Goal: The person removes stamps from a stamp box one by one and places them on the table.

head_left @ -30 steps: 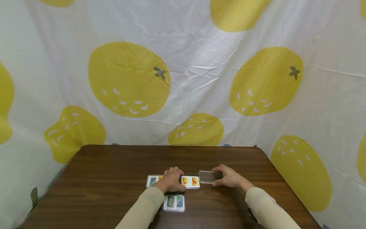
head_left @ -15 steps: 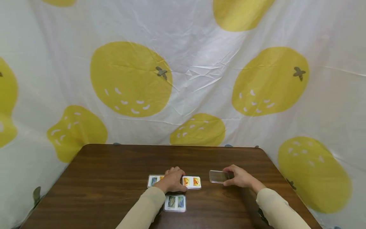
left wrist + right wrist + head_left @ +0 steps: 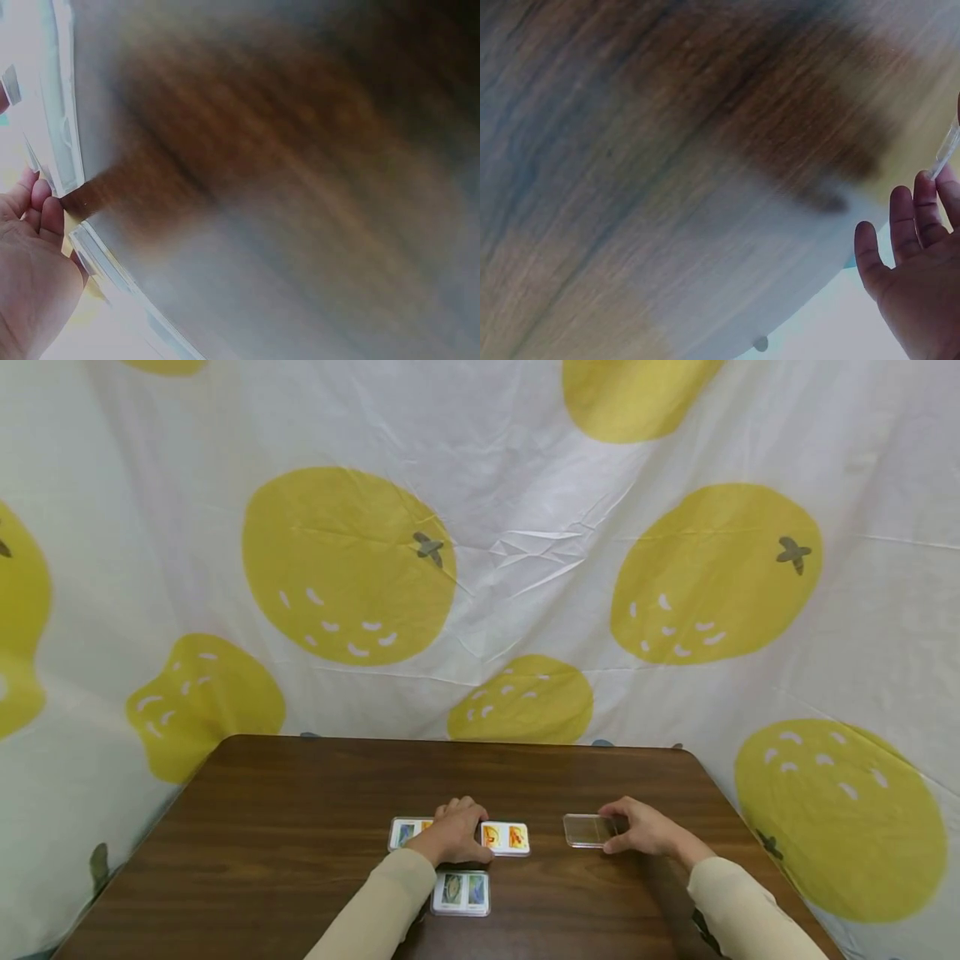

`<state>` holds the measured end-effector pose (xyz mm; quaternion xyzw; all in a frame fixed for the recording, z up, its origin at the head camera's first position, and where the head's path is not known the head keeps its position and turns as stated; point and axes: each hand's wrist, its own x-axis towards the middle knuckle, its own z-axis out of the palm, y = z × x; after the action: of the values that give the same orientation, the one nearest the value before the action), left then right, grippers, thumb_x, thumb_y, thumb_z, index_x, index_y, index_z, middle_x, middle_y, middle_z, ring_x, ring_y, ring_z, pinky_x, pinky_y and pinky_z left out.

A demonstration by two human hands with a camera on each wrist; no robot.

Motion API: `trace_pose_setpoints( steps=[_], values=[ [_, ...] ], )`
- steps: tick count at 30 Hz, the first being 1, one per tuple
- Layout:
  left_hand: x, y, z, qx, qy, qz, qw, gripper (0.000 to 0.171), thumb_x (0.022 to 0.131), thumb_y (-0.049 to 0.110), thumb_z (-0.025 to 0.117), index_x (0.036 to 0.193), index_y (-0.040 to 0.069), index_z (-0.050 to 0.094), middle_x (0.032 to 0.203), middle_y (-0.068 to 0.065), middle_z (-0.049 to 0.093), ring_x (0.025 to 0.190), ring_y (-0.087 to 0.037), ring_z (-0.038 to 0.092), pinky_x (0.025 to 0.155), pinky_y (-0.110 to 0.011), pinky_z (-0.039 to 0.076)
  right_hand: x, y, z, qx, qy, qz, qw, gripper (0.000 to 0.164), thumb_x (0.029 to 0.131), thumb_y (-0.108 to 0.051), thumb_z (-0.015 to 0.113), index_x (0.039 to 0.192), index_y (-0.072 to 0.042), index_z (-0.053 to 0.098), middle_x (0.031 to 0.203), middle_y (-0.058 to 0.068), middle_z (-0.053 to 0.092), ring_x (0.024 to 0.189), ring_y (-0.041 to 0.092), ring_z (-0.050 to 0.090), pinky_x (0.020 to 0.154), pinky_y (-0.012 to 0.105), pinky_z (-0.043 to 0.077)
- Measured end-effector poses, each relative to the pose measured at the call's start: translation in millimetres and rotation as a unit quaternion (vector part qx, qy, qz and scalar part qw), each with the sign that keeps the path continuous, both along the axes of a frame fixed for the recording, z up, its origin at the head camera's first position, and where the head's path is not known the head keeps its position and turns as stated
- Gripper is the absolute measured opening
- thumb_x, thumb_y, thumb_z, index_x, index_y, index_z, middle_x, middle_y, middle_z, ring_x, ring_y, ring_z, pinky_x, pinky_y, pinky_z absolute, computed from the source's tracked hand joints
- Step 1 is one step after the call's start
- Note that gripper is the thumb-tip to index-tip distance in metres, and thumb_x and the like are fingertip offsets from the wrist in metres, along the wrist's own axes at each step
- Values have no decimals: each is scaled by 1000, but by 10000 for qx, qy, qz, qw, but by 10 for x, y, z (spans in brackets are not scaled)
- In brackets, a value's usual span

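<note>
Clear case (image 3: pixel 581 831): pinched by the right hand (image 3: pixel 651 831), apart from the orange card case (image 3: pixel 506 838); step looks like setting it aside.
Table (image 3: pixel 300 835): next move probably calls for resting the clear case flat here, then loosening.
Right hand: narrow pinch, clear case at its nine o'clock.
Left hand (image 3: pixel 453 835): seems to grip the orange card case's left end; clear case at three o'clock, well apart.

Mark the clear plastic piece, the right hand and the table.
Clear plastic piece (image 3: pixel 582 832), head view: its flat face.
Right hand (image 3: pixel 649 830), head view: back of the hand.
Table (image 3: pixel 300 835), head view: bare top.
</note>
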<state>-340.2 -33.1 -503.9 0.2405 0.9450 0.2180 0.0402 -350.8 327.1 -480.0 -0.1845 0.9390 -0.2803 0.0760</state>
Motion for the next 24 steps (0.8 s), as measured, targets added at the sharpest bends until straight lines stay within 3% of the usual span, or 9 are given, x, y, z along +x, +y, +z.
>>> trace_pose_setpoints(
  steps=[12, 18, 24],
  values=[
    [43, 31, -24, -24, 41, 46, 10000, 56, 73, 39, 80, 118, 11, 61, 112, 1, 53, 103, -20, 46, 95, -43, 34, 31, 107, -21, 106, 116, 130, 9998, 60, 74, -19, 87, 123, 5, 62, 121, 19, 58, 112, 38, 55, 95, 55, 43],
    [13, 20, 26, -149, 17, 31, 9999, 56, 74, 39, 79, 119, 10, 61, 112, 0, 52, 103, -20, 45, 91, -40, 34, 3, 123, -29, 262, 178, 112, 9994, 59, 74, -18, 87, 122, 5, 63, 119, 18, 59, 109, 35, 56, 93, 54, 44],
    [-14, 7, 70, 73, -114, -95, 9999, 54, 73, 32, 81, 116, 7, 61, 110, -3, 52, 102, -22, 44, 92, -39, 36, 5, 110, 4, 414, 221, 99, 9988, 57, 73, -16, 87, 121, 5, 63, 116, 18, 59, 106, 35, 56, 92, 53, 44]
  ],
)
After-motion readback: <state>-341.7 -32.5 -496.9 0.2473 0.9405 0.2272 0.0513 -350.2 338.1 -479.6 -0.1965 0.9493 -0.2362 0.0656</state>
